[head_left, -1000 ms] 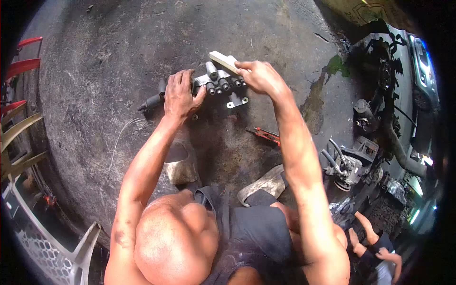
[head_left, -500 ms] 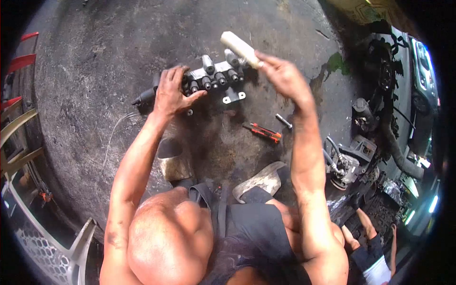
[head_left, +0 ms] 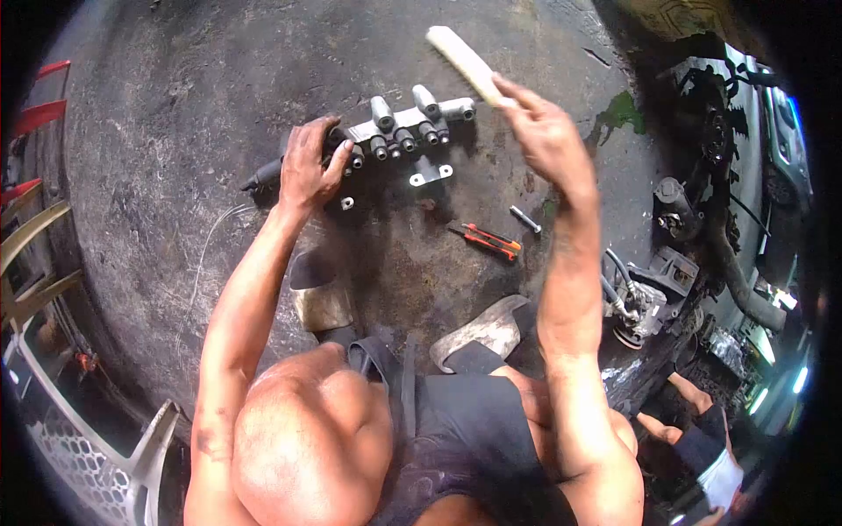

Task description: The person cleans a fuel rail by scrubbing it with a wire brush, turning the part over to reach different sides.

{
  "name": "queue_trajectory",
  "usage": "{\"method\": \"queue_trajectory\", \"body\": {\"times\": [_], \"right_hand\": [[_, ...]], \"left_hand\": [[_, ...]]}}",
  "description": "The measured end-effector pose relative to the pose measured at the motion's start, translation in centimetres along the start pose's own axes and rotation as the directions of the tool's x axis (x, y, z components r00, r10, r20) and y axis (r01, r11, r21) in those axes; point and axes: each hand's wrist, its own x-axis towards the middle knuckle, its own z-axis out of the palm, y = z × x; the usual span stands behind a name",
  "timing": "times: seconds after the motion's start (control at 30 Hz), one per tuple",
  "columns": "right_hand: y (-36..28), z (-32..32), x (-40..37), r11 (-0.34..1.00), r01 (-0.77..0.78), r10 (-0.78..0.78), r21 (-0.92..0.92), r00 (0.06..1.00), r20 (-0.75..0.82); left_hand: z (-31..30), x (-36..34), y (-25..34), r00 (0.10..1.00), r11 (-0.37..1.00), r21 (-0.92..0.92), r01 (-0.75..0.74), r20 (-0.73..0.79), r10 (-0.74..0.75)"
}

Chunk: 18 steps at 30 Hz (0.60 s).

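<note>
My left hand is wrapped round the left end of a metal rail with several cylindrical ports, which looks like a fuel rail and lies on the dark floor. A dark cylindrical end sticks out on the far side of that hand. Raised to the right of the rail, my right hand grips one end of a cream-coloured stick-like tool, whose kind I cannot make out. The tool is apart from the rail. A small bracket with two holes shows just below the rail.
Orange-handled pliers, a bolt and a small metal piece lie on the floor near my feet. Machine parts and a thick hose line the right side. Another person is at the lower right; a perforated panel stands left.
My right hand has moved slightly up and right with the cream tool. My left hand has shifted a little left on the rail, showing more of its ports.
</note>
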Motion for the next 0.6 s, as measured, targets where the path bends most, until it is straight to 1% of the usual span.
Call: {"method": "queue_trajectory", "body": {"times": [0.03, 0.13, 0.17, 0.23, 0.33, 0.37, 0.4, 0.43, 0.47, 0.5, 0.53, 0.57, 0.6], "right_hand": [[-2.1, -1.8, -1.0, 0.99, -0.142, 0.143, -0.015, 0.988, 0.057], [-2.9, -0.9, -3.8, 0.952, -0.213, 0.201, 0.222, 0.977, 0.074], [-0.4, 0.6, -3.9, 0.992, -0.075, 0.064, 0.099, 0.992, 0.11], [0.3, 6.3, -3.3, 0.991, -0.054, 0.059, -0.127, 0.998, 0.037], [0.0, 5.6, -2.7, 0.988, -0.148, 0.148, -0.048, 0.989, 0.0], [0.2, 4.9, -2.8, 0.997, -0.073, 0.073, 0.009, 0.995, -0.073], [-0.3, 3.8, -3.5, 0.998, -0.061, 0.063, 0.027, 0.994, -0.085], [-1.0, 2.6, -4.1, 0.998, -0.039, 0.044, 0.044, 0.993, -0.105], [-1.4, 1.9, -4.9, 0.998, -0.043, 0.047, 0.037, 0.993, -0.105], [-1.4, 2.1, -6.2, 0.997, -0.03, 0.037, 0.07, 0.994, -0.099], [-0.9, 2.8, -7.4, 0.995, -0.011, 0.021, 0.103, 0.995, -0.098], [-0.1, 3.7, -8.3, 0.991, 0.012, 0.002, 0.136, 0.995, -0.099], [1.1, 6.2, -9.0, 0.969, -0.046, 0.067, 0.241, 0.995, -0.078]], "left_hand": [[0.0, -0.3, 0.0, 1.0, 1.0, -0.003, -0.008, -0.009, 0.008], [0.1, -0.1, 0.3, 1.0, 1.0, 0.017, 0.011, -0.018, -0.01], [0.2, -0.1, 0.2, 1.0, 1.0, 0.023, 0.021, -0.02, -0.02], [0.2, 0.0, 0.4, 0.998, 0.999, -0.01, 0.053, -0.023, -0.053], [-1.0, 0.3, 0.4, 0.996, 0.993, -0.076, 0.084, 0.0, -0.085], [-1.1, 0.0, 0.3, 0.995, 0.989, -0.108, 0.102, 0.015, -0.101], [-1.2, -0.1, -0.9, 0.997, 0.996, -0.039, 0.076, -0.03, -0.077], [-2.1, 0.1, -1.2, 0.993, 0.995, -0.03, 0.094, -0.067, -0.096], [-2.8, 0.5, -1.6, 0.983, 0.986, -0.019, 0.167, -0.076, -0.168], [-3.3, 0.6, -2.1, 0.966, 0.97, -0.009, 0.243, -0.084, -0.243], [-3.4, 0.7, -3.0, 0.944, 0.948, -0.052, 0.315, -0.083, -0.318], [-2.9, 0.7, -3.9, 0.942, 0.946, -0.059, 0.319, -0.086, -0.324], [-2.0, 0.4, -4.9, 0.939, 0.943, -0.066, 0.326, -0.089, -0.331]]}}
